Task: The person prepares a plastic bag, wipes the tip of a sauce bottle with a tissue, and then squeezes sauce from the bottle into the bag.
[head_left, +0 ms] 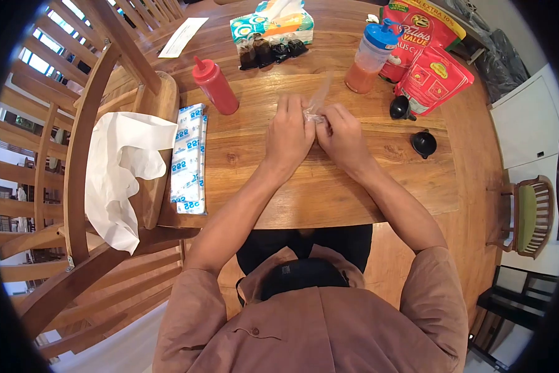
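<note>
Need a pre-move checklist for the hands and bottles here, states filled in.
1. Grip on the clear plastic: ok, left hand and right hand both have fingers on it.
2. One hand free: not ok, both are at the plastic.
3. Plastic knotted or open: cannot tell, too small and blurred.
4. Red squeeze bottle standing, apart from the hands: ok.
5. Blue lid on the container of orange contents: ok.
6. Spout sealed: cannot tell.

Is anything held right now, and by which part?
The left hand and right hand hold clear plastic by its bunched near end; whether it's a bag is unclear.
</note>
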{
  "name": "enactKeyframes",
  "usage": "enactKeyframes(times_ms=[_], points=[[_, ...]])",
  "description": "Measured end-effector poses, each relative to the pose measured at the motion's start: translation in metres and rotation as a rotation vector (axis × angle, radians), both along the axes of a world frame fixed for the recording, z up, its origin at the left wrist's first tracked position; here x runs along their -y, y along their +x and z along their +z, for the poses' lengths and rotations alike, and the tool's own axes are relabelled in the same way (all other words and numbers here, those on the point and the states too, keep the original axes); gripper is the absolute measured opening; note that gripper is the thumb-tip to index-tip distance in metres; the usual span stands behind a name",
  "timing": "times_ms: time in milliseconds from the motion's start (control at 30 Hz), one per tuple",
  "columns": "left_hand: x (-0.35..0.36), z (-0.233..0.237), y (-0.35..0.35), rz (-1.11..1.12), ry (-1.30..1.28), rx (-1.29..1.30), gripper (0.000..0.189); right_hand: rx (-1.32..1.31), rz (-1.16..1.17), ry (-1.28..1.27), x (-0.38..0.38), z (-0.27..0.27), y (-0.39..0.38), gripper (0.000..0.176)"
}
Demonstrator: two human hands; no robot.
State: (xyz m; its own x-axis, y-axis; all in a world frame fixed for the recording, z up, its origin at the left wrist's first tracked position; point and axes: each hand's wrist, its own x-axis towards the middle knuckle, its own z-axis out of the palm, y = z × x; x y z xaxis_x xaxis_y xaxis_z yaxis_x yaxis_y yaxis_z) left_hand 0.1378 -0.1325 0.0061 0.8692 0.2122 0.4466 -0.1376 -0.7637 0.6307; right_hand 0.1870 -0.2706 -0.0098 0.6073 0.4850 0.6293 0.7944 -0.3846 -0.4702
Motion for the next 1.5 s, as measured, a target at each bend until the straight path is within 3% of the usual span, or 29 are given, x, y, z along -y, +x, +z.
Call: enactKeyframes(times_ms=[67,300,367,500,567,700,767,800,867,967,1100,1200,1267,1300,1367,1400,1467,1500], points=[[-0.006,-0.009,0.002,-0.035,-0.155,0.041,0.025,-0.103,-0.022,0.116,0.0,0.004,-0.001,0.016],[0.001,-0.015,0.004,-0.116,-0.37,0.08,0.02,-0.111,-0.006,0.078,0.004,-0.002,0.005,0.018],[-0.001,-0.02,0.006,-0.146,-0.653,-0.065,0.02,-0.328,-0.036,0.161,0.003,-0.005,0.007,0.019],[-0.008,-0.024,0.008,-0.146,-0.673,-0.158,0.02,-0.547,0.036,0.226,0.008,-0.01,0.015,0.012],[-0.01,-0.036,0.013,-0.143,-0.493,-0.047,0.018,-0.856,0.237,0.324,0.009,-0.003,0.011,0.008],[-0.011,-0.038,0.015,-0.153,-0.46,0.023,0.017,-0.893,0.383,0.23,0.014,-0.006,0.02,0.01],[-0.01,-0.032,0.012,-0.226,-0.695,-0.087,0.014,-0.894,0.549,0.275,0.016,-0.01,0.023,0.011],[-0.009,-0.028,0.01,-0.229,-0.695,-0.089,0.014,-0.894,0.546,0.278,0.018,-0.011,0.024,0.011],[-0.009,-0.02,0.007,-0.407,-0.999,-0.198,0.008,-0.969,0.522,0.177,0.023,-0.01,0.025,0.012],[-0.021,-0.022,0.013,-0.441,-1.19,-0.344,0.009,-0.826,0.389,0.327,0.018,-0.012,0.025,0.013],[-0.034,-0.013,0.01,-0.558,-1.272,-0.368,0.012,-0.816,0.37,0.327,0.019,0.002,0.021,0.013],[-0.041,-0.017,0.011,-0.701,-1.364,-0.406,0.013,-0.896,0.407,0.421,0.016,0.004,0.016,0.015],[-0.043,-0.019,0.012,-0.851,-1.47,-0.405,0.012,-1.215,0.497,0.398,0.02,0.005,0.017,0.015],[-0.043,-0.019,0.013,-0.851,-1.468,-0.404,0.012,-1.213,0.499,0.399,0.02,0.004,0.018,0.015],[-0.04,-0.02,0.015,-0.825,-1.323,-0.395,0.009,-1.303,0.767,0.54,0.02,-0.001,0.022,0.015],[-0.039,-0.021,0.014,-0.824,-1.323,-0.394,0.009,-1.304,0.768,0.54,0.021,-0.002,0.022,0.015],[-0.034,-0.024,0.013,-0.783,-1.125,-0.359,0.003,-0.988,0.633,0.26,0.022,-0.003,0.022,0.008],[-0.032,-0.024,0.012,-0.782,-1.125,-0.357,0.003,-0.988,0.634,0.259,0.019,-0.003,0.02,0.008]])
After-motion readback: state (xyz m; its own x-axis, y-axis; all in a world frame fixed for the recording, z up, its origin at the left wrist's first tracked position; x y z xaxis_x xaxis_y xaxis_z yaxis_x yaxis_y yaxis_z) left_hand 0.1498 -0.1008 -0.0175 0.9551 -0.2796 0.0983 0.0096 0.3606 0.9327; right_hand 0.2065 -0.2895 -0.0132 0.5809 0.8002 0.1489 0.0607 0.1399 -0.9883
